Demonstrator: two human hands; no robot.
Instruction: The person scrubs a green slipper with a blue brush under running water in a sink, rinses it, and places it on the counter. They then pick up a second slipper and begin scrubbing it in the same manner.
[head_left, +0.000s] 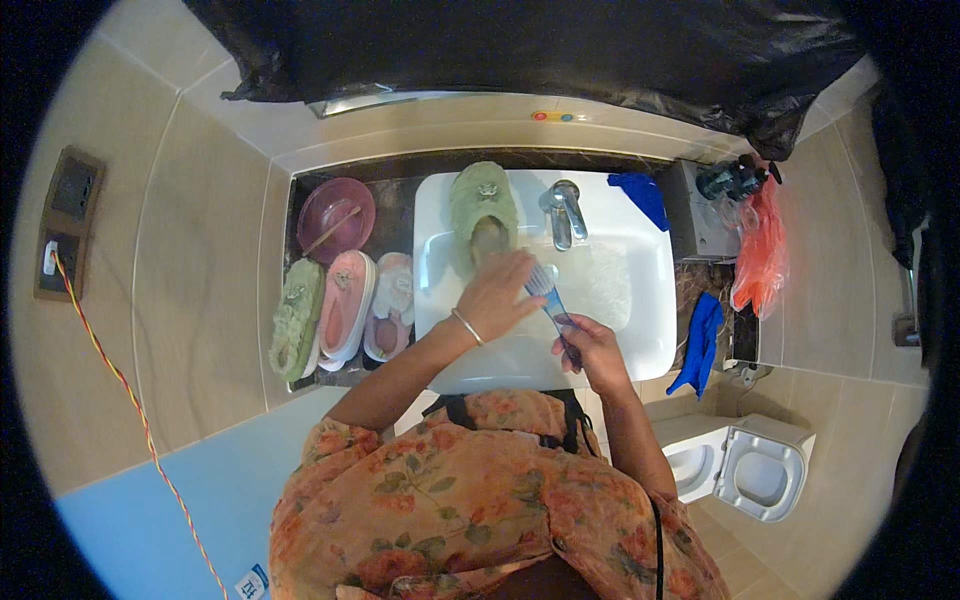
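Note:
A blue plastic scrubbing brush (550, 298) is gripped by its handle in my right hand (592, 349), over the front of a white sink (652, 330). My left hand (499, 296) is beside the bristles and over the heel end of a green fluffy slipper (484, 199); whether it touches either is unclear. The slipper lies on the left side of the sink, its toe towards the wall. Right of it stands a chrome faucet (564, 214), with water in the basin below. A second green slipper (296, 322), a pink slipper (346, 304) and a white-and-pink slipper (391, 307) are on the counter at left.
A pink bowl (364, 221) with a stick across it sits at the back left. Blue cloths lie on the sink's back right corner (641, 196) and the counter's right edge (697, 345). Pump bottles (724, 182) and a red plastic bag (761, 255) are at right, near a toilet (765, 480).

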